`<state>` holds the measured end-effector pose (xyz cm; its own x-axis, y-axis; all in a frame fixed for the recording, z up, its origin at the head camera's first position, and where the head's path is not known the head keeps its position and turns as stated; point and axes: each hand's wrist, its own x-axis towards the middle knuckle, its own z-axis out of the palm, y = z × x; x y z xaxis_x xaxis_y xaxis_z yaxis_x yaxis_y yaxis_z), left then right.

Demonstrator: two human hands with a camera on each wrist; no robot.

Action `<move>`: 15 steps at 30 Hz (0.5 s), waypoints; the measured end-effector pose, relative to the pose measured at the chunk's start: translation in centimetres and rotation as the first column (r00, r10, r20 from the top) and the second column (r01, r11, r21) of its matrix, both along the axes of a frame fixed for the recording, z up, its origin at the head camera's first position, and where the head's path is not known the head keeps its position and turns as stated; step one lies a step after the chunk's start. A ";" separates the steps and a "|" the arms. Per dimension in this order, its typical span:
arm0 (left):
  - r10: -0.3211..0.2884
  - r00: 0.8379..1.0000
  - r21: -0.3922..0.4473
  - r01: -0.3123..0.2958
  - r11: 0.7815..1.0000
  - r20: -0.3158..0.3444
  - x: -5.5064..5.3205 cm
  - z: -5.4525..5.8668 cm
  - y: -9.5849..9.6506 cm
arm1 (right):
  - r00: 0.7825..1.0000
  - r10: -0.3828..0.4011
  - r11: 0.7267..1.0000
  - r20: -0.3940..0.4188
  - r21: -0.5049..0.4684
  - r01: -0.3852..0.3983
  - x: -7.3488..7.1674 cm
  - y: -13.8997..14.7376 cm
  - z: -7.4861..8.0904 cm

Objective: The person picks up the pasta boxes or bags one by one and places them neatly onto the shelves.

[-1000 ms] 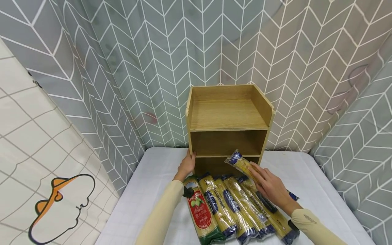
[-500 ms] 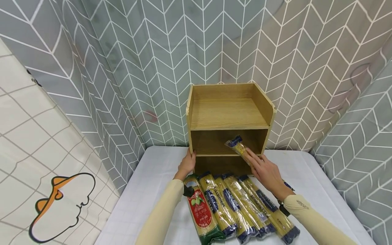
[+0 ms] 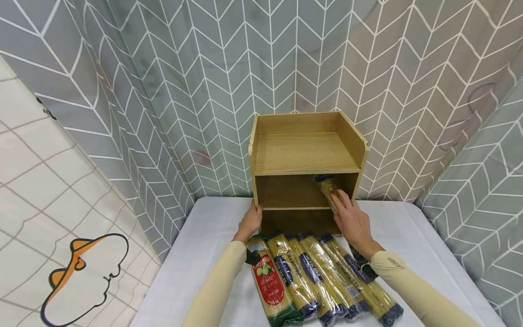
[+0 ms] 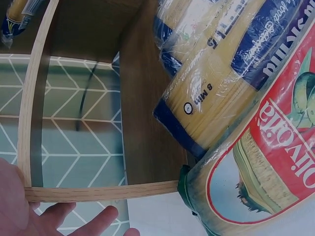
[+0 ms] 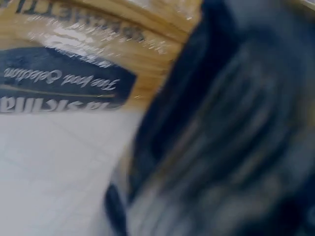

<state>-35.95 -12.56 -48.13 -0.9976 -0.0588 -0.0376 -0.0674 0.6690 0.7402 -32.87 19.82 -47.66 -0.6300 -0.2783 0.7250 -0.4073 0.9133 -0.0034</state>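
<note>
My right hand [image 3: 353, 222] grips a spaghetti packet [image 3: 325, 187] with a blue end, its far end inside the middle compartment of a small wooden shelf [image 3: 304, 152]. In the right wrist view the packet's near end [image 5: 221, 128] is a dark blue blur that hides the fingers. My left hand [image 3: 250, 221] holds the shelf's left side panel; in the left wrist view its fingers [image 4: 101, 220] lie along the outer side of the wooden edge [image 4: 103, 191]. In front of the shelf lie several yellow-and-blue spaghetti packets [image 3: 312, 272], beside one red-and-green pasta packet [image 3: 269, 284].
A white cloth covers the table [image 3: 196, 245]. The shelf has an open top tray and a lower compartment [image 3: 298, 221] behind the row of packets. Grey chevron curtains [image 3: 220, 91] hang behind and at both sides.
My right hand has raised the spaghetti packet from the lower compartment's height and moved its far end forward into the middle compartment. The left hand stays on the shelf's side.
</note>
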 end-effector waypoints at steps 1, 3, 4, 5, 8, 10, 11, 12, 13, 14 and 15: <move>0.000 1.000 0.004 0.000 1.000 -0.002 0.0 0.1 0.1 | 1.000 -0.013 1.000 0.018 -0.002 0.013 0.0 -0.1 0.2; 0.006 1.000 0.005 -0.006 1.000 -0.003 -0.1 0.1 0.1 | 0.998 -0.038 0.999 0.055 0.008 0.037 0.0 -0.5 0.7; 0.010 1.000 0.002 -0.010 1.000 -0.003 -0.1 0.2 0.2 | 0.996 -0.048 0.999 0.074 0.016 0.047 0.0 -0.6 0.9; 0.012 1.000 0.000 -0.012 1.000 -0.005 -0.2 0.2 0.2 | 0.994 -0.060 0.998 0.094 0.027 0.058 0.0 -0.8 1.2; 0.014 1.000 -0.004 -0.014 1.000 -0.001 -0.3 0.2 0.1 | 0.982 -0.102 0.994 0.159 0.053 0.095 0.1 -1.4 1.8; 0.011 1.000 -0.002 -0.011 1.000 -0.002 -0.2 0.1 0.1 | 0.973 -0.130 0.991 0.189 0.050 0.122 0.2 -1.6 1.8; 0.009 1.000 0.000 -0.009 1.000 -0.003 -0.1 0.1 0.1 | 0.970 -0.141 0.990 0.198 0.048 0.134 0.3 -1.7 1.9; 0.008 1.000 0.003 -0.008 1.000 -0.002 0.0 0.1 0.1 | 0.968 -0.149 0.989 0.202 0.044 0.143 0.3 -1.8 1.8; 0.007 1.000 0.006 -0.007 1.000 -0.002 0.1 0.1 0.1 | 0.966 -0.158 0.987 0.203 0.042 0.152 0.4 -1.9 1.8; 0.006 1.000 0.008 -0.006 1.000 -0.003 0.1 0.0 0.2 | 0.965 -0.166 0.986 0.202 0.042 0.161 0.4 -2.0 1.8; 0.005 1.000 0.010 -0.005 1.000 -0.004 0.2 0.0 0.2 | 0.966 -0.170 0.985 0.197 0.042 0.165 0.5 -2.0 1.9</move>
<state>-35.78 -12.33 -48.17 -0.9974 -0.0637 -0.0343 -0.0679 0.6609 0.7474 -32.33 17.79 -45.75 -0.8001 -0.1731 0.5744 -0.2418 0.9693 -0.0447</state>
